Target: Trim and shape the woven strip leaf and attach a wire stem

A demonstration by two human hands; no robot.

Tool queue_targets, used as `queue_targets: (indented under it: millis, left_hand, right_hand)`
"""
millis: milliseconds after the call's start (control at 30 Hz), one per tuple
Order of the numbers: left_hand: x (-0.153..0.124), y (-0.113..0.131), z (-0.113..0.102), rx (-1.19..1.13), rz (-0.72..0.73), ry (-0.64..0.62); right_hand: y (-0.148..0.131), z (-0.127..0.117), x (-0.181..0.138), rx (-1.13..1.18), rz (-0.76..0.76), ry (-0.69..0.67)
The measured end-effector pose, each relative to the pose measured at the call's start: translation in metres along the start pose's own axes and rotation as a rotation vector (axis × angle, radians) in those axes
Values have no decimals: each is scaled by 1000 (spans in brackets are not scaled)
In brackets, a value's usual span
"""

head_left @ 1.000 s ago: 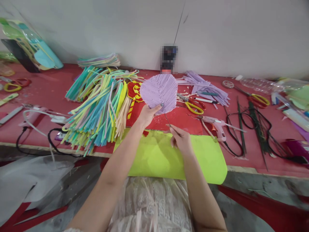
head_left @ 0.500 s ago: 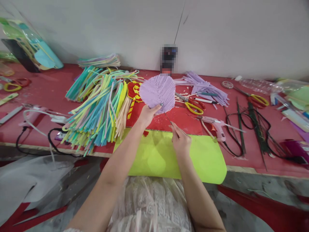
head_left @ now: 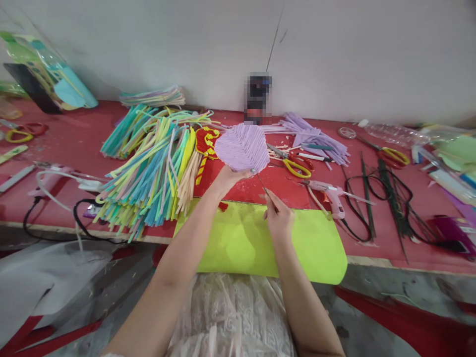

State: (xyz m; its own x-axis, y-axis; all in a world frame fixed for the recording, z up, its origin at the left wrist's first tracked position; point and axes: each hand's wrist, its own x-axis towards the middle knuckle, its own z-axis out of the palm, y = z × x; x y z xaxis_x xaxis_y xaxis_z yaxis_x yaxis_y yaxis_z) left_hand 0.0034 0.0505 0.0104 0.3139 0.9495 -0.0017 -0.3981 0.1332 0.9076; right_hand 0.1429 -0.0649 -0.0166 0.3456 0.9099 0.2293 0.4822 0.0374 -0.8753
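Note:
A lilac leaf shape made of pipe cleaners [head_left: 242, 147], its rows slanting from a middle rib, is held up over the table. My left hand [head_left: 231, 178] grips its lower edge, thumb along the rim; the fingers behind it are hidden. A thin dark stem [head_left: 262, 183] runs down from the leaf's base. My right hand [head_left: 280, 215] is closed around the lower part of that stem. Beneath both hands lies a yellow-green mat [head_left: 238, 243] with a red sheet [head_left: 297, 191] behind it.
Left of my hands is a heap of coloured pipe cleaners [head_left: 148, 173]. Scissors [head_left: 297, 166], a pink glue gun [head_left: 334, 197] with a black cord, and dark green stems [head_left: 392, 193] lie to the right. Lilac pipe cleaners [head_left: 316, 136] lie behind. A second glue gun [head_left: 54, 176] is far left.
The leaf has tilted slightly, and my left thumb has slid from its face down to its lower edge. My right hand stays on the stem, nearly in place.

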Motion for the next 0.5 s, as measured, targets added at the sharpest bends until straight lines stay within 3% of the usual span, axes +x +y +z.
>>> queue_targets:
  millis: [333,500]
  left_hand:
    - [2,3,2,107,153,128]
    - [0,1,-3,182,20,-2]
  right_hand:
    - [-3,0,4,147,116,-4]
    - [-8,-10,19,484,243,38]
